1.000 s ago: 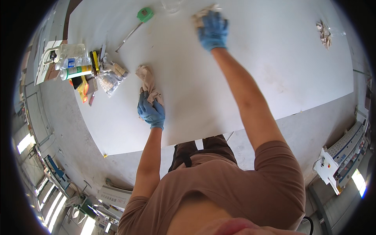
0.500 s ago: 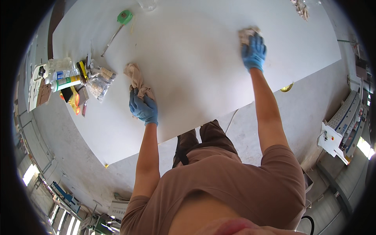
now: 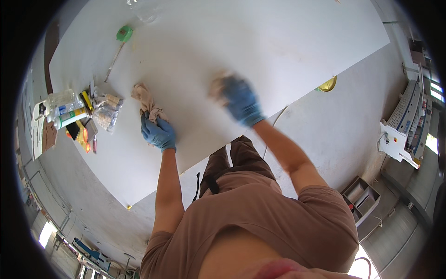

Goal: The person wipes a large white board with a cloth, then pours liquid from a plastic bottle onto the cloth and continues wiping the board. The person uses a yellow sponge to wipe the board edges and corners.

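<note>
Over to my left I see a clear jug [image 3: 65, 99] lying near a white-and-green tube [image 3: 69, 119], with a clear plastic bag [image 3: 107, 117] of small items just beside them. Farther from me sits a green tape measure [image 3: 124, 33], a thin strip [image 3: 114, 63] reaching from it toward me. On my right are a gold-coloured round tin [image 3: 328, 84], partly hidden, a grey open box [image 3: 361, 201] and a white machine [image 3: 394, 139].
</note>
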Available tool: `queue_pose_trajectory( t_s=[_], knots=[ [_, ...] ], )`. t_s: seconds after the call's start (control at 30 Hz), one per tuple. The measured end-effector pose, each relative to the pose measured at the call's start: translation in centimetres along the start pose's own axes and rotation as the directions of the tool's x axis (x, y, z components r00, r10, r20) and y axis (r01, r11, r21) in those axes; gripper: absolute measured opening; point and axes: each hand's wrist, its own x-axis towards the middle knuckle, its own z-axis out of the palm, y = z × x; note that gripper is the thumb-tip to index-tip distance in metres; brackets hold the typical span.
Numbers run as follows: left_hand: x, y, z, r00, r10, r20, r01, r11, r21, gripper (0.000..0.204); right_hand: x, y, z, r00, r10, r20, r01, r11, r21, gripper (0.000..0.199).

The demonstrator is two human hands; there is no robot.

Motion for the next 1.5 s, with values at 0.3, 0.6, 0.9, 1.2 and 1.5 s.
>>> queue_pose_trajectory(
  t_s=[0.3,0.6,0.9,1.2,1.5],
  knots=[
    [-0.1,-0.2,0.6,0.996,-0.085,0.001,0.085,0.996,0.019,0.040,-9.3,29.5,-12.1,0.640,0.567,-0.518,-0.755,0.587,-0.291,0.044],
    [0.1,0.1,0.2,0.991,-0.127,-0.040,0.127,0.992,-0.007,0.037,6.5,7.2,-1.4,0.956,0.227,-0.188,-0.213,0.973,0.092,0.061],
    [-5.5,-4.2,-5.9,0.986,-0.130,-0.101,0.134,0.991,0.027,0.040,29.5,-11.3,8.8,0.918,-0.370,-0.141,0.374,0.928,-0.004,0.048],
    [-6.5,-5.0,-5.3,0.972,-0.235,-0.033,0.236,0.970,0.060,0.038,24.6,-11.2,6.8,0.888,-0.460,0.003,0.460,0.888,-0.025,0.047],
    [-6.5,-4.8,-5.4,0.963,-0.266,-0.045,0.269,0.962,0.058,0.033,35.6,-13.6,11.4,0.911,-0.409,0.053,0.412,0.903,-0.121,0.049]
  ],
)
